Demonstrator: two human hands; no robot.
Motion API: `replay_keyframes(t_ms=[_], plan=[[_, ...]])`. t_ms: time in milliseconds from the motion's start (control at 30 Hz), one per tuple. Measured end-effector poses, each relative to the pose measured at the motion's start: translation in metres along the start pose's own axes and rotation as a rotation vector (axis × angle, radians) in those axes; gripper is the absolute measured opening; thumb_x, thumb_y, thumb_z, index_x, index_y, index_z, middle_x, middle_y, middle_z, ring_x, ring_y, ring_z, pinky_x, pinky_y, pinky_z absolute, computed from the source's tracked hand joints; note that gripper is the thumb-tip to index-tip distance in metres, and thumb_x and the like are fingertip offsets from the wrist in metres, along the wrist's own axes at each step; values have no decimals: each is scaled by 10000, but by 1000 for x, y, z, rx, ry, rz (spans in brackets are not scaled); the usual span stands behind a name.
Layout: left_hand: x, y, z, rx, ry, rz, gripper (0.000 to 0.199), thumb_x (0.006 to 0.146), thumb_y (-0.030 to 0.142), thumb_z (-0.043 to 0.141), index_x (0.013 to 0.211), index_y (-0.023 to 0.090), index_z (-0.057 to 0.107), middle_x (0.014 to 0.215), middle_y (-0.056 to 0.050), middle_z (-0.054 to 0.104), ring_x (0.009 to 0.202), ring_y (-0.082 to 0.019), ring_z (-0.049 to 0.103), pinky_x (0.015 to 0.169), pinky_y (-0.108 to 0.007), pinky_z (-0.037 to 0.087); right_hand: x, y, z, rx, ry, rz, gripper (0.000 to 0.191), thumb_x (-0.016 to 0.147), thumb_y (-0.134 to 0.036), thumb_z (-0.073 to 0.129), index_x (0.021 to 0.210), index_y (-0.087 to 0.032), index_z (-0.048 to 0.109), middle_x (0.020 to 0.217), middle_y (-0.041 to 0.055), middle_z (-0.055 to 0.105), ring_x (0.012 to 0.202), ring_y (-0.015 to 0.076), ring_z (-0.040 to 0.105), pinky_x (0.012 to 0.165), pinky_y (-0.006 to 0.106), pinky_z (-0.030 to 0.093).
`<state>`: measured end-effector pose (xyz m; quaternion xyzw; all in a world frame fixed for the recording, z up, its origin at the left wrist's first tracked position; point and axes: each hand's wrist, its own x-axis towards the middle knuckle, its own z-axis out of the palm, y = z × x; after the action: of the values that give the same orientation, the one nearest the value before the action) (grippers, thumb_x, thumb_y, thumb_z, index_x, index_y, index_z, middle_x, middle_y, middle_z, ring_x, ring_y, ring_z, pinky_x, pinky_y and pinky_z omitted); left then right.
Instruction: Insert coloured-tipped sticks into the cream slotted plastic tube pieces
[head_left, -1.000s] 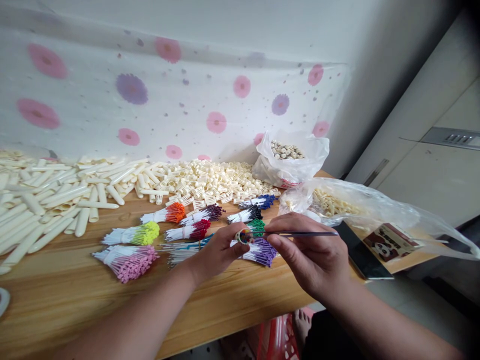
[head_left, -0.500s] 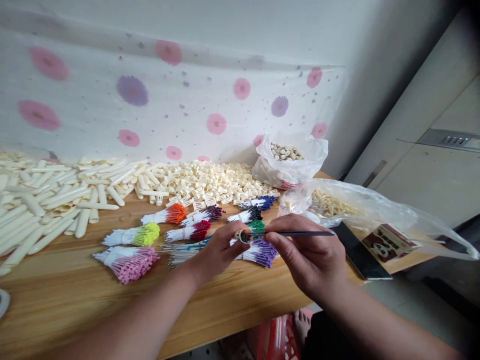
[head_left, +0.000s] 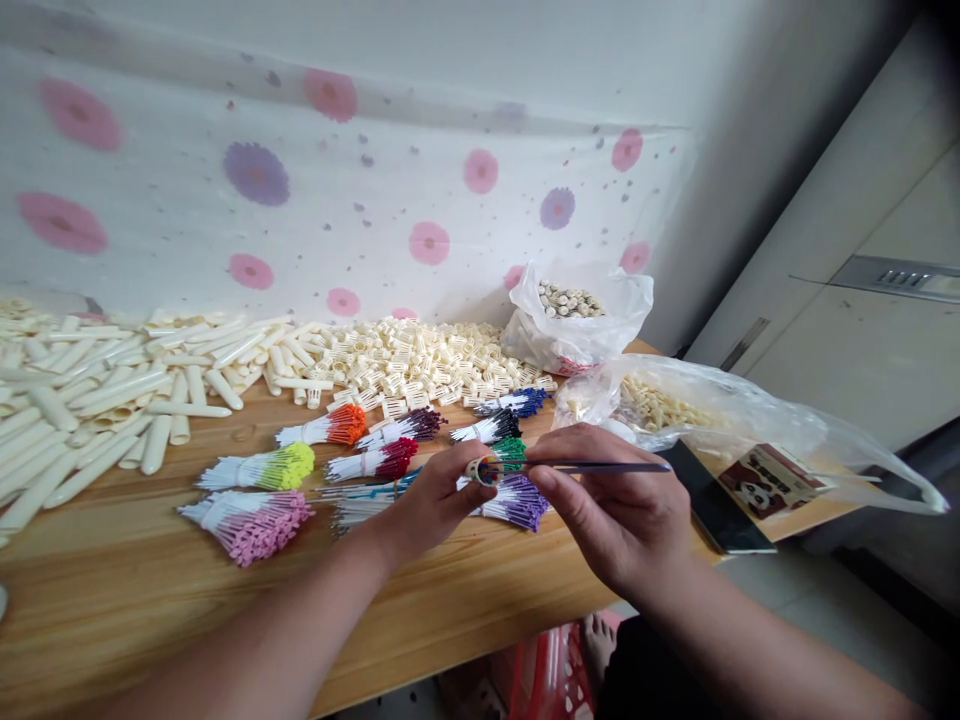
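Observation:
Between the thumb and fingers of my left hand [head_left: 431, 505] is a small cream plastic tube piece [head_left: 481, 471], its open end turned right with coloured bits inside. My right hand [head_left: 619, 505] is closed on slim dark tweezers [head_left: 600, 467], whose tips reach that open end. Whether the tips grip anything is too small to tell. Behind and around my hands lie bundles of thin white sticks with coloured ends: green [head_left: 512, 452], purple [head_left: 523, 503], red [head_left: 375, 461], pink [head_left: 255, 525], yellow [head_left: 259, 467] and others.
Long cream tubes [head_left: 112, 390] are heaped at the left, and short slotted cream pieces [head_left: 420, 360] at the back. Two plastic bags of small parts, one upright [head_left: 536, 335] and one lying [head_left: 787, 410], are at the right. Near them are a black phone [head_left: 724, 505] and a small box [head_left: 772, 482].
Both hands keep nearly the same pose, with the tweezers at the tube piece's opening. The view has shifted slightly, so the table items appear a little further left.

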<state>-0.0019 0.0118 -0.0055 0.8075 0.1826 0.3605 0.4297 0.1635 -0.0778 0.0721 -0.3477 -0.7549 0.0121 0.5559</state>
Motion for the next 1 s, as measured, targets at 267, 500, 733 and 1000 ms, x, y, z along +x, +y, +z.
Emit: replay_keyframes(t_ms=[267,500,733,1000], plan=[[0,1,0,56,33,44,326,888,476,461,797,171,534,736,-2,487,695,-143,452,650,-265,373,-3,-1,4,-31,21,39,98,806,-86,613,863,-156,650,759,27,703,670,131,649,610,250,514],[1,0,0,228,201,97,384,889,505,433,779,161,565,764,-36,546,755,-177,502,680,-296,388,-5,-1,12,4,65,63,113,807,-88,614,882,-163,655,778,25,702,701,126,646,640,259,511],[1,2,0,50,127,23,364,867,502,484,742,163,522,692,7,467,658,-133,442,614,-265,369,-2,-2,5,-2,64,18,149,806,-58,602,898,-160,659,787,37,706,699,134,651,631,266,517],[0,4,1,-36,43,-35,429,842,578,462,703,172,454,664,20,391,634,-126,379,562,-252,337,0,-4,7,-15,47,-69,156,812,-55,590,905,-166,649,803,53,721,687,142,661,619,281,540]])
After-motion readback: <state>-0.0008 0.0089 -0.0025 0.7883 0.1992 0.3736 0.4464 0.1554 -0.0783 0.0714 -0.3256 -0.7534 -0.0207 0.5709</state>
